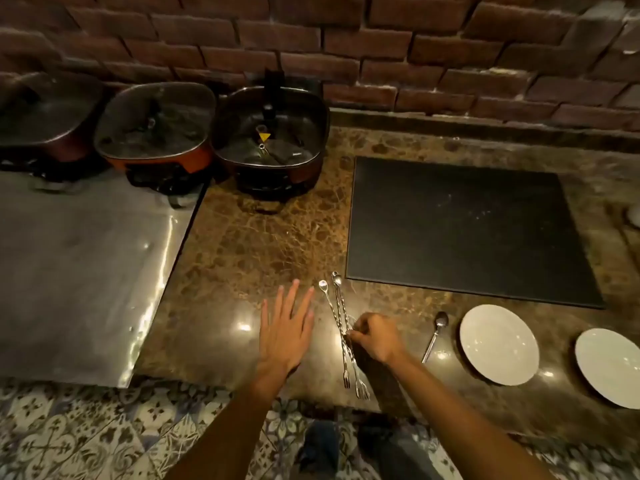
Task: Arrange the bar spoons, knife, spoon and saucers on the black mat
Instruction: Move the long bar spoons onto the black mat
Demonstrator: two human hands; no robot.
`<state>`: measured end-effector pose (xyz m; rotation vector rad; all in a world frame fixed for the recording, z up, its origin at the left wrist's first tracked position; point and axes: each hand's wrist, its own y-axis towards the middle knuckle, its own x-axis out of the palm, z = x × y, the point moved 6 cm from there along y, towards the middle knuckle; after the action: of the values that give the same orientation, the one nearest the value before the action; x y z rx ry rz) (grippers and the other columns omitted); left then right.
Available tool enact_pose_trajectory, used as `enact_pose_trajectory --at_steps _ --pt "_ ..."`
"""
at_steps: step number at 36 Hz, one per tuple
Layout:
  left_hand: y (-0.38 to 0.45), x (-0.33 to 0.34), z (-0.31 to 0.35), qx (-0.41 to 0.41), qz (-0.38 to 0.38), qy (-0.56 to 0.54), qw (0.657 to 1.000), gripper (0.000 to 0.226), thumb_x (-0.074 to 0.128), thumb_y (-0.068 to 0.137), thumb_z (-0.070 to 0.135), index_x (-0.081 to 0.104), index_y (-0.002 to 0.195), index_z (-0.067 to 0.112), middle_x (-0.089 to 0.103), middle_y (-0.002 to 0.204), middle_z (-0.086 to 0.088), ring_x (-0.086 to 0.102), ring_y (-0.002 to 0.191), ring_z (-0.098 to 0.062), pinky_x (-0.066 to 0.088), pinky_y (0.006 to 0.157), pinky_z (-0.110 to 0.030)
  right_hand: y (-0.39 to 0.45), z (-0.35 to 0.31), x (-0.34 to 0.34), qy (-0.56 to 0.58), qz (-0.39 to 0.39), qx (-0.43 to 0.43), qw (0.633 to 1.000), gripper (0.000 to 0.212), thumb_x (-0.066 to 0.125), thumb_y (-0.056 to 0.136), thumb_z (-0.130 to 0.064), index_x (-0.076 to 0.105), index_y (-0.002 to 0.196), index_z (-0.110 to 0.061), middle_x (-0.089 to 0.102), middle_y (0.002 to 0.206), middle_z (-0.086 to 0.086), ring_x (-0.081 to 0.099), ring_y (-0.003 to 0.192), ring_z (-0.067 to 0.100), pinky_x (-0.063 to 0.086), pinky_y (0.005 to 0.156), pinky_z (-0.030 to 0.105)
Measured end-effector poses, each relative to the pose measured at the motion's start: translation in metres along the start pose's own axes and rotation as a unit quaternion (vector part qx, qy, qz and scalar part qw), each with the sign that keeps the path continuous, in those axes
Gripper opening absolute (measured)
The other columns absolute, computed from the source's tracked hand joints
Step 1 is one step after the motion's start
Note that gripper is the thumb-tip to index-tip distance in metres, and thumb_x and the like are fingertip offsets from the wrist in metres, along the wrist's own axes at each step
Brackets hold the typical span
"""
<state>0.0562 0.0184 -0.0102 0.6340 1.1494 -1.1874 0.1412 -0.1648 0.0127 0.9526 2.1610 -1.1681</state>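
Two long twisted bar spoons (337, 308) with forked ends lie side by side on the brown marble counter, just left of the black mat (464, 230). My right hand (375, 337) pinches their shafts near the middle. My left hand (287, 327) hovers flat, fingers spread, to the left of them and holds nothing. A small spoon (437, 332) lies below the mat's front edge. Two white saucers (498, 344) (611, 365) sit to its right near the counter's front. The mat is bare. I see no knife.
Three lidded electric pans (270, 133) (157, 124) (45, 112) stand along the brick wall at the back left. A steel sheet (79, 271) covers the counter's left part. The counter's front edge runs just under my wrists, with patterned floor tiles below.
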Motion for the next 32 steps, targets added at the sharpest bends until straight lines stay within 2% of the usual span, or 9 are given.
enact_pose_trajectory --at_steps 3,7,13,15,17,18,23,27,32 --pt "0.018 0.001 -0.010 -0.014 -0.006 0.005 1.000 0.056 -0.011 0.099 0.061 -0.011 0.154 0.052 -0.007 0.171 0.012 -0.007 0.159 -0.018 -0.004 0.127 -0.050 0.010 -0.003 0.006 -0.018 -0.010 0.032 0.999 0.036 0.075 0.080 -0.044 0.067 0.089 -0.010 0.071 0.087 0.006 0.064 0.082 0.022 0.051 0.073 0.033" --pt "0.037 0.002 -0.016 -0.002 0.001 0.007 1.000 0.058 -0.010 0.099 0.058 -0.006 0.156 0.046 0.001 0.171 0.007 0.000 0.159 -0.019 0.006 0.128 -0.055 0.017 -0.012 0.009 -0.021 -0.020 0.069 0.997 0.037 0.078 0.076 -0.044 0.062 0.086 -0.013 0.067 0.089 0.006 0.063 0.083 0.024 0.051 0.072 0.034" --pt "0.062 0.017 -0.013 0.009 -0.022 0.031 0.999 0.056 0.003 0.104 0.051 -0.006 0.158 0.044 -0.002 0.172 0.005 -0.001 0.159 -0.021 0.001 0.128 -0.055 0.024 -0.024 0.013 -0.063 -0.021 0.083 0.994 0.037 0.077 0.077 -0.044 0.060 0.091 -0.013 0.065 0.099 0.008 0.064 0.092 0.027 0.054 0.080 0.038" --pt "0.062 0.024 -0.015 0.003 -0.023 0.049 0.999 0.056 0.009 0.105 0.048 0.005 0.161 0.040 0.007 0.172 0.001 0.006 0.159 -0.024 0.011 0.127 -0.058 0.025 -0.025 0.016 -0.089 -0.033 0.084 0.992 0.035 0.074 0.081 -0.041 0.063 0.098 -0.012 0.067 0.104 0.010 0.065 0.096 0.029 0.054 0.083 0.038" --pt "0.059 0.025 -0.017 -0.002 -0.001 0.055 0.998 0.053 0.023 0.108 0.043 0.024 0.160 0.033 0.024 0.168 -0.004 0.023 0.156 -0.028 0.026 0.122 -0.059 0.028 -0.023 0.018 -0.098 -0.050 0.091 0.990 0.035 0.071 0.084 -0.039 0.064 0.105 -0.012 0.067 0.109 0.011 0.065 0.100 0.031 0.054 0.085 0.039" --pt "0.059 0.027 -0.019 0.002 0.012 0.061 0.998 0.052 0.024 0.108 0.042 0.028 0.159 0.033 0.028 0.167 -0.004 0.026 0.155 -0.028 0.028 0.121 -0.059 0.029 -0.023 0.019 -0.095 -0.056 0.096 0.989 0.034 0.070 0.085 -0.037 0.063 0.107 -0.012 0.066 0.110 0.012 0.064 0.101 0.032 0.054 0.086 0.040" --pt "0.063 0.039 -0.024 0.018 0.016 0.084 0.996 0.056 0.022 0.105 0.044 0.015 0.161 0.038 0.017 0.170 0.002 0.013 0.158 -0.024 0.015 0.124 -0.058 0.032 -0.024 0.018 -0.087 -0.063 0.112 0.988 0.025 0.063 0.085 -0.025 0.064 0.105 -0.010 0.066 0.108 0.014 0.064 0.099 0.035 0.055 0.084 0.040" --pt "0.063 0.040 -0.025 0.018 0.015 0.088 0.996 0.057 0.026 0.104 0.042 0.021 0.160 0.035 0.020 0.170 0.000 0.016 0.158 -0.027 0.017 0.124 -0.059 0.032 -0.027 0.019 -0.103 -0.064 0.118 0.986 0.022 0.063 0.082 -0.025 0.064 0.099 -0.010 0.066 0.102 0.014 0.065 0.094 0.035 0.056 0.080 0.038" --pt "0.064 0.037 -0.023 0.018 0.016 0.090 0.996 0.057 0.029 0.102 0.040 0.026 0.158 0.032 0.024 0.169 -0.002 0.021 0.157 -0.028 0.017 0.123 -0.058 0.035 -0.041 0.032 -0.198 -0.074 0.080 0.974 0.026 0.055 0.085 -0.003 0.068 0.106 -0.009 0.069 0.106 0.015 0.066 0.098 0.036 0.053 0.078 0.039"
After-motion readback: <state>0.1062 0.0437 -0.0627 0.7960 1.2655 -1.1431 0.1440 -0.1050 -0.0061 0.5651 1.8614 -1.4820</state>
